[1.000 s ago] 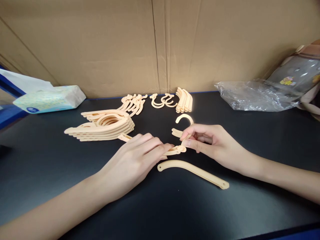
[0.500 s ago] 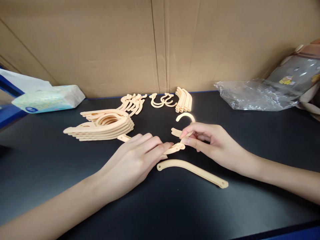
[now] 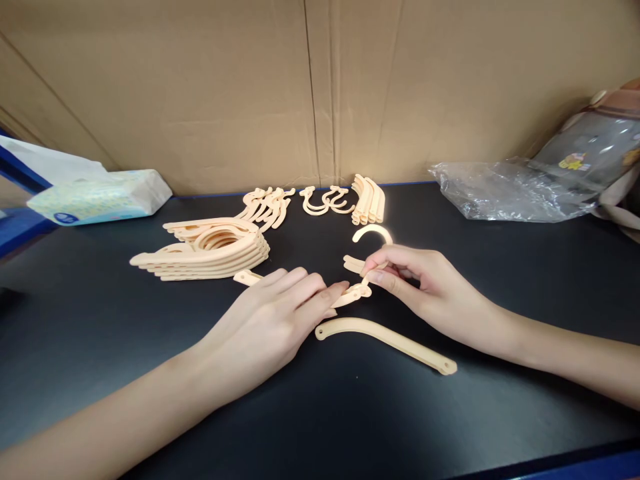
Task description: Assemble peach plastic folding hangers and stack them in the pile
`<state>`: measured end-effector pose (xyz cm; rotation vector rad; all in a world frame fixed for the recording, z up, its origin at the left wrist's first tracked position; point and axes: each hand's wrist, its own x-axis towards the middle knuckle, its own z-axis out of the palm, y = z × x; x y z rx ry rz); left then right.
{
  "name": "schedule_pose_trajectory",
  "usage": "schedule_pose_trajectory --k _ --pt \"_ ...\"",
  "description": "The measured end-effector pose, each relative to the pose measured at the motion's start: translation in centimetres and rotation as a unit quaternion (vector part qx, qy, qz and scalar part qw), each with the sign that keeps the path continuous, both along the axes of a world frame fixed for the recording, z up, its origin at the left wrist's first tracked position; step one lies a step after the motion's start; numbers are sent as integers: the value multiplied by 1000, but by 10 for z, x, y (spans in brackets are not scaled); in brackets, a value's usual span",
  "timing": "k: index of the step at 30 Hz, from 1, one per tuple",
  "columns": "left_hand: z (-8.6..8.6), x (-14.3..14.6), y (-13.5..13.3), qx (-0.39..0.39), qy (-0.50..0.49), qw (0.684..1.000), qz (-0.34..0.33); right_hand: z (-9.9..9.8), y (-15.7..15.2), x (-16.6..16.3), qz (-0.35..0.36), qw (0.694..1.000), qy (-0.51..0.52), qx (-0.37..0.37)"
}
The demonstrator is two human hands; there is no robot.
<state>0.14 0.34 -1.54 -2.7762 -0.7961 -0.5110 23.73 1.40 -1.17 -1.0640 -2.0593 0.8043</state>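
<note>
My left hand [image 3: 273,320] lies over a peach plastic hanger arm [image 3: 350,295] on the black table [image 3: 100,347], fingers pressed down on it; the arm's other end [image 3: 245,277] pokes out past my knuckles. My right hand [image 3: 425,287] pinches the stem of a peach hook piece [image 3: 373,235] at the joint where it meets that arm. A second, loose hanger arm [image 3: 385,340] lies curved on the table just in front of both hands, touched by neither.
A stack of assembled peach hangers [image 3: 205,250] sits left of centre. Behind it lie rows of hanger arms [image 3: 265,203], loose hooks [image 3: 325,200] and more arms [image 3: 369,200]. A tissue pack [image 3: 97,197] is far left, a crumpled clear bag [image 3: 505,190] far right, and a cardboard wall [image 3: 320,87] behind.
Both hands stay at the joint. My right hand's fingers have shifted slightly on the hook stem and the hook has tilted a little to the right.
</note>
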Motion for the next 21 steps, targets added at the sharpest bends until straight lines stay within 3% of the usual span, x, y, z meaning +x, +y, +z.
schedule_pose_trajectory --k 21 --pt "5 3 -2 -7 19 1000 7 -2 1 0 -2 1000 -19 -1"
